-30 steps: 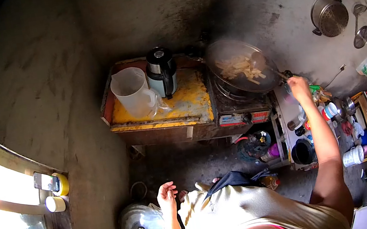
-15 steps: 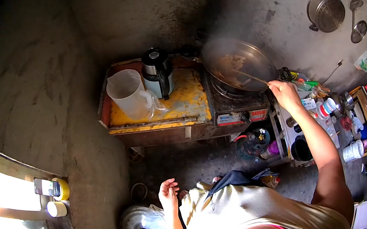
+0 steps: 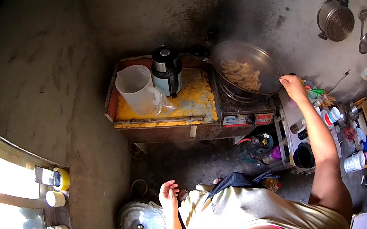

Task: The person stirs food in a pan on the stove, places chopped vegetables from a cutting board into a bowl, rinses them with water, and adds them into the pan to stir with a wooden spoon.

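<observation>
A wide metal pan (image 3: 268, 62) sits on the gas stove (image 3: 261, 116), tilted in this view. Pale brown strips of food (image 3: 241, 75) lie in it, with faint steam above. My right hand (image 3: 292, 86) is at the pan's right rim, fingers closed. What they hold is hidden, and the thin stick seen earlier does not show now. My left hand (image 3: 168, 192) hangs low in front of my body, its fingers loosely bent and apart with nothing in them. Below it is a metal lid (image 3: 133, 222) with a knob.
A translucent plastic jug (image 3: 135, 91) and a flask with a black handle (image 3: 167, 71) stand on the yellow worktop (image 3: 196, 105) left of the stove. Under it is a gas cylinder (image 3: 254, 147). A crowded shelf is at the right; a steamer pot (image 3: 337, 21) hangs on the wall.
My right hand has moved away from the pan's middle, and the stick no longer reaches into the food. The view has shifted slightly. My left hand stays about where it was.
</observation>
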A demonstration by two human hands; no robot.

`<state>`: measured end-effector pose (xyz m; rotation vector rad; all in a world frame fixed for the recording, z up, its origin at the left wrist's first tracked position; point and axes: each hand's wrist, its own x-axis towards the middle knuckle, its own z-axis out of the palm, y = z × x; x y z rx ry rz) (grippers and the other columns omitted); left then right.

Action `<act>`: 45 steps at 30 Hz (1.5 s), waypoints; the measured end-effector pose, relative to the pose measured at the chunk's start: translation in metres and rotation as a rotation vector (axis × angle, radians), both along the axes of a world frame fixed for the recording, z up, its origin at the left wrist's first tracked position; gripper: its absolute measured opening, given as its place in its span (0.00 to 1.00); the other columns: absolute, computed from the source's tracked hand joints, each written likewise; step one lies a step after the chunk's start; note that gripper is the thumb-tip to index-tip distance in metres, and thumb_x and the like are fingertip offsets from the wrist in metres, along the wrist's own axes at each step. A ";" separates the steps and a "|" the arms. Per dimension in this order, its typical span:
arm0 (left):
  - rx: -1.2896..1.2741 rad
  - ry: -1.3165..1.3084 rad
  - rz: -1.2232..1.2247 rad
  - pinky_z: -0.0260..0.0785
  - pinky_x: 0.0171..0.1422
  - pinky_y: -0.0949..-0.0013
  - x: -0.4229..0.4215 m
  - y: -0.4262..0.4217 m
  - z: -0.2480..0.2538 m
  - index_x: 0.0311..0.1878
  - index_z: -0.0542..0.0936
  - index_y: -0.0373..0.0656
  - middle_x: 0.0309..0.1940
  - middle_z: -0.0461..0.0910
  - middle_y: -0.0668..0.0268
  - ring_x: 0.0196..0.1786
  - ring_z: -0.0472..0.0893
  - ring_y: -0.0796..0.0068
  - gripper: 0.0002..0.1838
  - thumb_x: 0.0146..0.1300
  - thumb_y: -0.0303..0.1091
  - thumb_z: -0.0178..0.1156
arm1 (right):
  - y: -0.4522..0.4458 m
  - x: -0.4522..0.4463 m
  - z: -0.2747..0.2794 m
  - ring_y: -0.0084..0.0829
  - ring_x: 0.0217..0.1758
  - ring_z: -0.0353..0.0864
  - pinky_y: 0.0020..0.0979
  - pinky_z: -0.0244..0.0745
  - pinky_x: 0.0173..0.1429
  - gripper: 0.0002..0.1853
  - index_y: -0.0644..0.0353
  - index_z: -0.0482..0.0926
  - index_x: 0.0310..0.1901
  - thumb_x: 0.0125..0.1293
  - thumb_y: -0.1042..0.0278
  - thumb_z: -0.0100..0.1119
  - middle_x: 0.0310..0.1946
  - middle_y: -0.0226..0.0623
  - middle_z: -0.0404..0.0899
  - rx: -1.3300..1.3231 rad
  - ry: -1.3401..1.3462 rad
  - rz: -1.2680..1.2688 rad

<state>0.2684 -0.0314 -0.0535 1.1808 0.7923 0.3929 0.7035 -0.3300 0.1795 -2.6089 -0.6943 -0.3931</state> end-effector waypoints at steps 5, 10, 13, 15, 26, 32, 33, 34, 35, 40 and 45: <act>-0.013 0.017 0.015 0.65 0.33 0.81 0.000 0.001 0.001 0.45 0.76 0.41 0.33 0.78 0.69 0.29 0.75 0.84 0.15 0.62 0.17 0.42 | -0.014 -0.038 0.056 0.35 0.37 0.83 0.30 0.73 0.43 0.12 0.64 0.80 0.40 0.60 0.65 0.57 0.33 0.45 0.82 -0.009 0.127 0.007; -0.008 0.016 0.002 0.65 0.33 0.81 0.002 0.002 -0.003 0.45 0.77 0.41 0.33 0.78 0.69 0.29 0.75 0.84 0.14 0.63 0.18 0.43 | -0.024 -0.067 0.086 0.30 0.37 0.82 0.29 0.74 0.44 0.12 0.66 0.81 0.40 0.60 0.67 0.57 0.32 0.45 0.83 -0.011 0.308 0.041; -0.024 0.007 -0.021 0.65 0.34 0.81 0.008 0.000 -0.003 0.44 0.77 0.41 0.33 0.78 0.69 0.29 0.74 0.84 0.14 0.64 0.18 0.43 | -0.006 -0.072 0.071 0.43 0.39 0.82 0.34 0.75 0.44 0.10 0.62 0.82 0.39 0.60 0.67 0.56 0.35 0.47 0.81 -0.212 0.118 0.048; -0.041 -0.010 -0.032 0.65 0.34 0.81 0.012 -0.001 -0.001 0.44 0.77 0.41 0.33 0.78 0.69 0.29 0.74 0.84 0.13 0.64 0.18 0.43 | -0.003 -0.062 0.050 0.47 0.39 0.80 0.39 0.75 0.43 0.10 0.62 0.81 0.39 0.61 0.67 0.55 0.33 0.49 0.80 -0.233 -0.049 0.005; -0.029 -0.034 0.035 0.65 0.32 0.82 -0.009 0.002 -0.012 0.45 0.77 0.41 0.33 0.79 0.69 0.28 0.76 0.84 0.12 0.64 0.21 0.45 | -0.027 -0.017 -0.018 0.36 0.24 0.77 0.35 0.69 0.30 0.09 0.66 0.81 0.35 0.62 0.69 0.54 0.20 0.37 0.78 0.052 0.111 -0.232; -0.059 0.020 0.035 0.66 0.33 0.82 -0.010 0.003 -0.004 0.44 0.77 0.41 0.32 0.78 0.69 0.28 0.74 0.85 0.14 0.63 0.17 0.44 | -0.004 -0.034 0.001 0.22 0.30 0.78 0.25 0.71 0.37 0.11 0.69 0.81 0.38 0.63 0.68 0.55 0.28 0.37 0.82 0.427 0.257 -0.082; -0.037 0.027 0.037 0.66 0.33 0.82 -0.010 0.005 -0.004 0.44 0.77 0.41 0.32 0.78 0.69 0.28 0.74 0.85 0.14 0.63 0.17 0.44 | 0.000 -0.035 0.007 0.22 0.30 0.78 0.25 0.71 0.37 0.11 0.69 0.81 0.38 0.63 0.68 0.55 0.28 0.37 0.82 0.423 0.255 -0.080; -0.014 0.038 0.036 0.66 0.34 0.82 -0.011 0.006 -0.004 0.43 0.77 0.40 0.32 0.78 0.69 0.29 0.74 0.85 0.13 0.63 0.17 0.44 | 0.004 -0.036 0.014 0.30 0.32 0.80 0.28 0.72 0.38 0.11 0.67 0.81 0.39 0.63 0.68 0.55 0.29 0.43 0.82 0.267 0.122 -0.115; -0.016 0.039 0.035 0.66 0.34 0.82 -0.011 0.007 -0.003 0.43 0.77 0.40 0.32 0.78 0.69 0.29 0.74 0.85 0.13 0.63 0.17 0.44 | 0.011 -0.038 0.021 0.37 0.34 0.83 0.31 0.73 0.40 0.11 0.66 0.81 0.40 0.63 0.68 0.55 0.30 0.49 0.81 0.111 -0.010 -0.150; -0.036 0.018 0.031 0.66 0.34 0.82 -0.011 0.010 0.005 0.44 0.77 0.40 0.32 0.77 0.69 0.28 0.73 0.85 0.13 0.64 0.18 0.44 | 0.008 0.012 -0.022 0.49 0.42 0.80 0.39 0.74 0.45 0.12 0.64 0.80 0.40 0.61 0.65 0.55 0.35 0.52 0.79 -0.074 -0.173 -0.170; -0.022 0.048 0.008 0.66 0.34 0.82 -0.020 0.014 -0.004 0.44 0.77 0.40 0.33 0.77 0.69 0.28 0.73 0.85 0.13 0.64 0.18 0.44 | 0.021 -0.016 0.007 0.42 0.45 0.81 0.33 0.74 0.50 0.13 0.63 0.81 0.42 0.60 0.64 0.58 0.39 0.48 0.81 -0.008 0.040 0.007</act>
